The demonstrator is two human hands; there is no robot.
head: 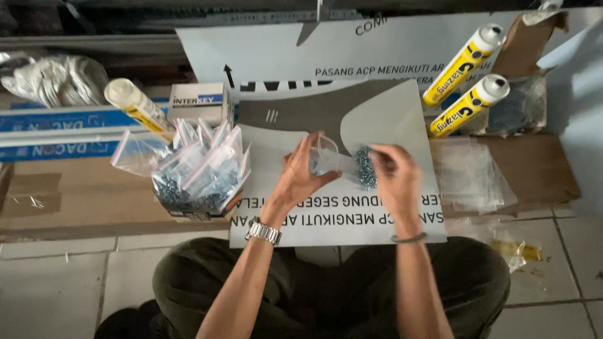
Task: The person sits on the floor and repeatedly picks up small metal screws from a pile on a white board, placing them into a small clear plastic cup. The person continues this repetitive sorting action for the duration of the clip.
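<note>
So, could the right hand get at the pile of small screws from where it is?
Probably yes. The right hand is already at the edge of the pile of screws on the white sheet, with nothing between them. The left hand holds the small clear bag just beside it, not over the pile.

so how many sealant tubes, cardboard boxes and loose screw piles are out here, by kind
yellow-and-white sealant tubes: 3
small white-and-blue cardboard box: 1
cardboard box stuffed with filled clear zip bags: 1
loose pile of small silver screws: 1
total: 6
</note>
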